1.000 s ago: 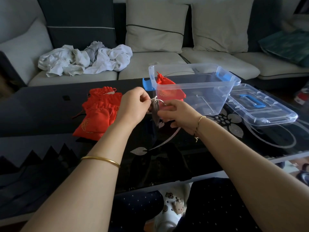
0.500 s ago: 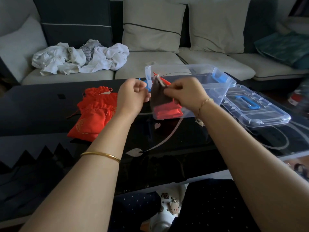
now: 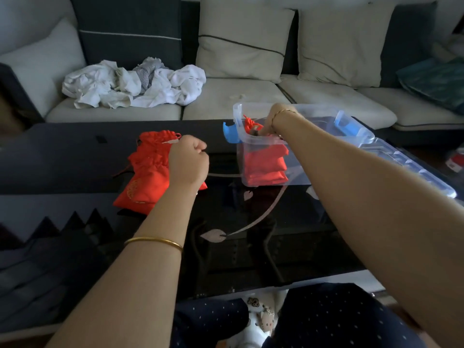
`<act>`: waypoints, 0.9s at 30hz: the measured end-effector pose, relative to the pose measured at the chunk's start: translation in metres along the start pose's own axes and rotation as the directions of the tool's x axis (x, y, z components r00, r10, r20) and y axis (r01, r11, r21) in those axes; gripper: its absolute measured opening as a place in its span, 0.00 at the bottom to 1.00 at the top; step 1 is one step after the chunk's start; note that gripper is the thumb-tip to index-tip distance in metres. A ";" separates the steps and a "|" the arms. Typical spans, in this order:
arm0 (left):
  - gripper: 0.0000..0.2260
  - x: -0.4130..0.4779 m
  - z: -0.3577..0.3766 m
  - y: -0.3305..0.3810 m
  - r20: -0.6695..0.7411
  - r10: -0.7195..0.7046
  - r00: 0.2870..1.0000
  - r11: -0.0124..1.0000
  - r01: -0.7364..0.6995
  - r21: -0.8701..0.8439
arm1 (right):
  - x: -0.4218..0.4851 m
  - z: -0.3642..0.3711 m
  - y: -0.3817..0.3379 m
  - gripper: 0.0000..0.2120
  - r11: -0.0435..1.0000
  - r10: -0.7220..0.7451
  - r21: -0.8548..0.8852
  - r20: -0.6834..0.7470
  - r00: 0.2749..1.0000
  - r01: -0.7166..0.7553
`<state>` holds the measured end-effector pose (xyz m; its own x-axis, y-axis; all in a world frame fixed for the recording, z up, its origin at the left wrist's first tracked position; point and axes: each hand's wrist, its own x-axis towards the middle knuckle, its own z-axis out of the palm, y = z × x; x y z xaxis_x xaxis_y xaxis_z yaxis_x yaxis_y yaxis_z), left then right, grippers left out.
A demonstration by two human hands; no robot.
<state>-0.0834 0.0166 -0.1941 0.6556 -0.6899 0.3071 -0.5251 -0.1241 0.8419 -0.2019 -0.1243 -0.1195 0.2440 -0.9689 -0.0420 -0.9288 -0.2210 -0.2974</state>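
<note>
My right hand reaches down into a clear plastic box on the black glass table and pinches a small dark pouch just inside the box's near left corner. Red drawstring pouches lie stacked inside the box under it. My left hand hovers as a curled fist with nothing visible in it, over the right edge of a pile of red pouches lying on the table left of the box.
The box's clear lid lies on the table to the right of the box. A blue latch sticks out on the box's left end. Crumpled white clothes sit on the sofa behind the table.
My right hand has carried the dark pouch away from in front of me and into the box. My left hand let go of it and drew left toward the red pile.
</note>
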 end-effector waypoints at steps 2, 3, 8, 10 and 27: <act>0.13 0.002 -0.009 -0.011 -0.073 0.007 0.997 0.979 0.008 0.203 | -0.003 -0.001 0.007 0.06 0.998 0.013 0.056 -0.149 0.989 -0.004; 0.13 0.001 -0.014 -0.014 -0.110 -0.025 0.994 0.952 0.057 0.301 | -0.004 -0.001 0.008 0.08 0.997 0.010 0.071 -0.214 0.977 0.006; 0.17 -0.008 -0.029 -0.030 -0.211 -0.246 0.946 0.763 0.323 0.559 | -0.029 0.007 -0.003 0.07 0.964 -0.112 0.183 -0.377 0.919 0.192; 0.18 -0.009 -0.032 -0.040 -0.209 -0.290 0.934 0.722 0.357 0.592 | -0.052 0.018 -0.014 0.11 0.932 -0.202 0.204 -0.391 0.898 0.299; 0.24 -0.002 -0.055 -0.050 0.146 -0.480 0.865 0.856 0.499 -0.138 | -0.098 0.102 -0.039 0.16 0.717 -0.341 0.693 0.263 0.902 0.069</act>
<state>-0.0284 0.0630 -0.2126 0.7399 -0.6412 -0.2036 -0.0474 -0.3515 0.9350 -0.1612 -0.0094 -0.2007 0.6106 -0.7694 -0.1877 -0.4561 -0.1479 -0.8775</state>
